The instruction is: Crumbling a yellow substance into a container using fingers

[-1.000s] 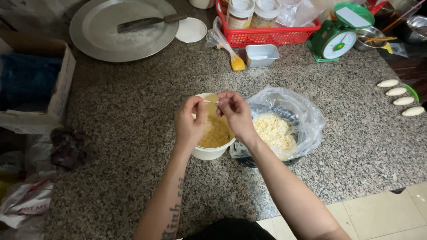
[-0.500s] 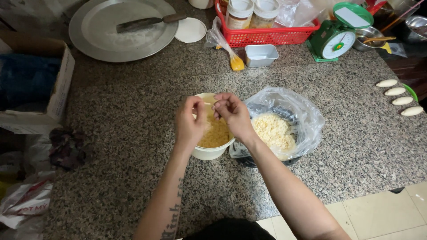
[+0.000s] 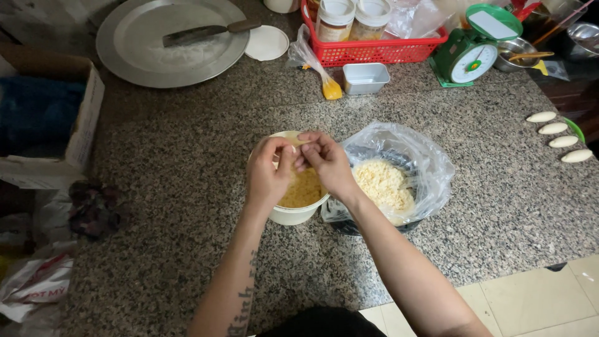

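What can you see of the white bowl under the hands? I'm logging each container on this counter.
The white bowl is a round, plain, plastic-looking tub standing upright on the speckled granite counter. It holds yellow crumbly filling, well below the rim. The left hand and right hand meet above it, hiding part of the rim. Its right side sits against a plastic-lined dark bowl.

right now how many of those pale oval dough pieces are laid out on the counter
4, in a short row at the right edge of the granite counter: first dough piece, second, third, fourth. More may lie out of frame to the right.
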